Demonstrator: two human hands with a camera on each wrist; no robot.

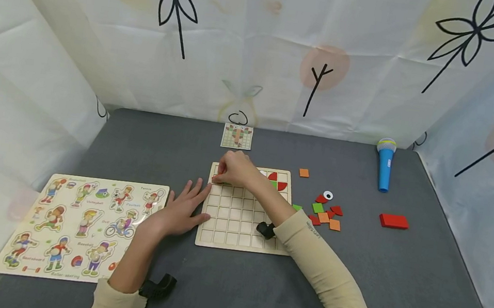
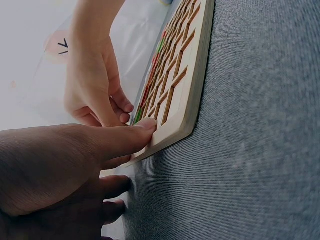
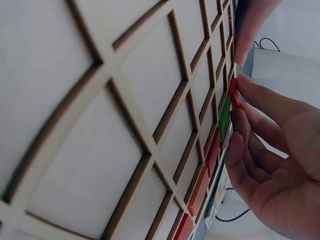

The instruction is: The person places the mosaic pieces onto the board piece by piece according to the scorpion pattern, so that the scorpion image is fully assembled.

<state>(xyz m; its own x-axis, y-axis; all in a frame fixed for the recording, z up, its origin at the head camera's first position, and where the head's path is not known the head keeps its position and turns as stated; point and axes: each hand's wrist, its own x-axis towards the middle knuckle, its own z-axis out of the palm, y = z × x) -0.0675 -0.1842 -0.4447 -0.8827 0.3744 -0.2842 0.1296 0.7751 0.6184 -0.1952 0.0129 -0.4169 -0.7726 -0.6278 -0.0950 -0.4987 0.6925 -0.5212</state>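
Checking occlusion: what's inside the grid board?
The grid board holds red pieces, green pieces and an orange piece near its far edge; the right hand hides part in the head view.

A pale wooden grid board (image 1: 229,214) lies flat on the tabletop (image 1: 219,291), mid-frame in the head view, its lower cells bare. I can see round-edged red pieces (image 1: 273,177) near its upper right corner, a green one (image 1: 273,184) beside them. At its upper left, right fingers (image 3: 265,97) pinch a small red piece (image 3: 234,94), just beside a seated green piece (image 3: 224,112).

The head view is bright, the wrist views dimmer, perhaps slightly soft.
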